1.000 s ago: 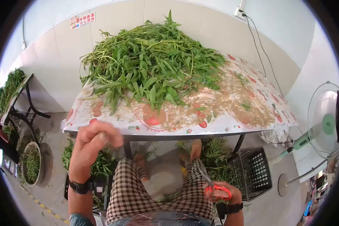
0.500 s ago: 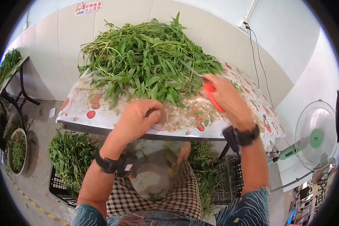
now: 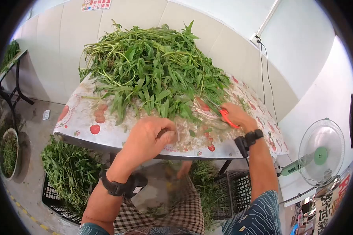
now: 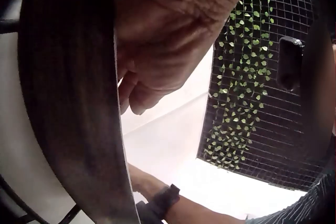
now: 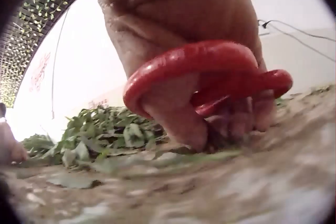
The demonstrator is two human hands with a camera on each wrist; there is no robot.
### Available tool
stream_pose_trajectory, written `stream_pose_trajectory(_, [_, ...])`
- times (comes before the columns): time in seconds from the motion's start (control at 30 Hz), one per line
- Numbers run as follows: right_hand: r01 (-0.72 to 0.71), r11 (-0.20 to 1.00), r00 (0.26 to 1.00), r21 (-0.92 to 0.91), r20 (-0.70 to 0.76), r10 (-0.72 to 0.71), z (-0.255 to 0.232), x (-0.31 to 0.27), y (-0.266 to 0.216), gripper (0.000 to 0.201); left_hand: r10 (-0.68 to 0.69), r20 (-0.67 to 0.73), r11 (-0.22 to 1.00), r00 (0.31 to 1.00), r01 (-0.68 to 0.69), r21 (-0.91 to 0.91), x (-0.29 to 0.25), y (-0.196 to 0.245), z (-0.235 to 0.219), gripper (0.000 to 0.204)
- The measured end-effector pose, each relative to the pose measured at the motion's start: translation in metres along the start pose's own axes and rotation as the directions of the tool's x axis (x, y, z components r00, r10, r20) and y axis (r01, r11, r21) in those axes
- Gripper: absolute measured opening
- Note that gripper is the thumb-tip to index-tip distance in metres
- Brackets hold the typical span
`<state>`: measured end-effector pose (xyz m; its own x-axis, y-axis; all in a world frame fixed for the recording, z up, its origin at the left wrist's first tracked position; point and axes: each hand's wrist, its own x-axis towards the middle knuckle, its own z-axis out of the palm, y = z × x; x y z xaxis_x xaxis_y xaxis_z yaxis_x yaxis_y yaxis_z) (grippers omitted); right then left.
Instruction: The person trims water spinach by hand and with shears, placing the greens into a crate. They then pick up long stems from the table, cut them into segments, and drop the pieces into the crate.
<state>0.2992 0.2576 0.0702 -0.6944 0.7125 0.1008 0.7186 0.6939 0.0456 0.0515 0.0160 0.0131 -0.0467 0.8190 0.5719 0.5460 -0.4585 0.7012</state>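
Observation:
A large heap of leafy green stems [image 3: 153, 66] covers the back of the table; part of it shows in the right wrist view [image 5: 110, 129]. My right hand [image 3: 238, 116] grips red-handled scissors [image 3: 226, 118], whose blades point up-left at the heap's lower right edge. In the right wrist view the hand [image 5: 178, 16] has its fingers through the red loops [image 5: 194, 56], low over the dirty cloth. My left hand [image 3: 148, 138] hovers at the table's front edge, below the heap, fingers curled; nothing shows in it. The left wrist view shows that hand [image 4: 163, 40] curled too.
Below the patterned tablecloth [image 3: 119, 131], a black crate [image 3: 53, 199] holds more greens at left, and more black crates [image 3: 241, 190] stand at right. A round basin [image 3: 15, 154] sits far left. A fan [image 3: 321, 156] stands at the right.
Both hands have come from beside the lap up to the table, the right one bringing the scissors. Since the middle frame the scissors have moved down and slightly right, away from the heap's middle.

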Motion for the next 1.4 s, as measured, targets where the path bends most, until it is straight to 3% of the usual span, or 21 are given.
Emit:
stream_pose_trajectory(0.07, [-0.077,0.996,0.997,0.050,-0.004,0.077,-0.004,-0.005,0.028,0.030,0.039,0.001,0.999,0.999,-0.039,0.015,0.000,0.000,0.000,0.009])
stream_pose_trajectory(0.17, [-0.252,0.869,0.935,0.425,-0.125,0.332,-0.009,0.022,0.034,0.037,0.068,-0.020,0.996,0.997,-0.067,0.052,0.001,-0.002,0.001,0.010])
stream_pose_trajectory(0.27, [-0.095,0.887,0.928,0.451,-0.282,0.243,0.007,0.076,0.030,0.029,0.041,-0.036,0.999,0.999,-0.040,0.021,0.001,0.001,0.000,0.011])
stream_pose_trajectory(0.37, [-0.189,0.945,0.953,0.268,-0.181,0.242,0.013,0.106,-0.005,0.036,0.040,-0.051,0.999,0.998,-0.038,0.031,0.002,-0.004,0.001,0.012])
stream_pose_trajectory(0.47, [-0.227,0.971,0.953,0.072,-0.188,0.237,0.028,0.118,-0.015,0.037,0.039,-0.058,0.998,0.998,-0.036,0.046,0.002,-0.005,0.000,0.012])
stream_pose_trajectory(0.5, [-0.205,0.973,0.951,0.107,-0.213,0.224,0.027,0.118,-0.017,0.035,0.039,-0.059,0.998,0.998,-0.036,0.048,0.002,-0.005,-0.001,0.012])
stream_pose_trajectory(0.6, [-0.264,0.951,0.953,0.159,-0.107,0.283,0.017,0.103,-0.019,0.032,0.001,-0.051,0.999,0.999,0.002,0.054,0.001,-0.001,0.002,0.013])
stream_pose_trajectory(0.7, [-0.290,0.933,0.921,0.212,-0.204,0.333,0.020,0.106,-0.025,0.030,0.046,-0.062,0.995,0.997,-0.040,0.091,0.003,0.001,0.005,0.014])
stream_pose_trajectory(0.8, [-0.279,0.950,0.943,0.141,-0.144,0.299,0.023,0.116,-0.028,0.029,0.044,-0.068,0.994,0.997,-0.037,0.101,0.002,0.000,0.002,0.013])
stream_pose_trajectory(0.9, [-0.270,0.954,0.940,0.131,-0.177,0.290,0.025,0.117,-0.023,0.027,0.033,-0.079,0.997,0.996,-0.028,0.073,0.003,0.000,0.003,0.013])
stream_pose_trajectory(1.0, [-0.154,0.912,0.930,0.379,-0.255,0.263,0.013,0.098,0.001,0.026,-0.005,-0.072,0.999,0.997,0.008,0.042,0.002,0.001,0.004,0.013])
stream_pose_trajectory(1.1, [-0.029,0.464,0.930,0.885,-0.146,0.337,-0.026,0.032,-0.010,0.030,-0.051,-0.066,0.999,0.997,0.051,0.001,0.001,0.004,0.003,0.014])
stream_pose_trajectory(1.2, [0.197,0.113,0.888,0.974,-0.226,0.401,-0.047,-0.030,-0.010,0.031,-0.064,-0.092,0.998,0.994,0.062,-0.026,-0.001,0.001,0.005,0.013])
stream_pose_trajectory(1.27, [0.387,-0.171,0.833,0.906,-0.264,0.487,-0.047,-0.066,-0.010,0.031,-0.081,-0.093,0.997,0.992,0.079,-0.023,-0.001,0.001,0.007,0.012])
stream_pose_trajectory(1.37, [0.251,-0.560,0.968,0.789,-0.219,0.125,-0.008,-0.100,-0.022,0.030,-0.083,-0.079,0.996,0.993,0.084,0.012,-0.002,0.005,0.008,0.011])
stream_pose_trajectory(1.4, [0.340,-0.110,0.937,0.934,-0.326,0.128,0.008,-0.109,-0.030,0.031,-0.082,-0.072,0.996,0.994,0.085,0.037,-0.003,0.007,0.007,0.011])
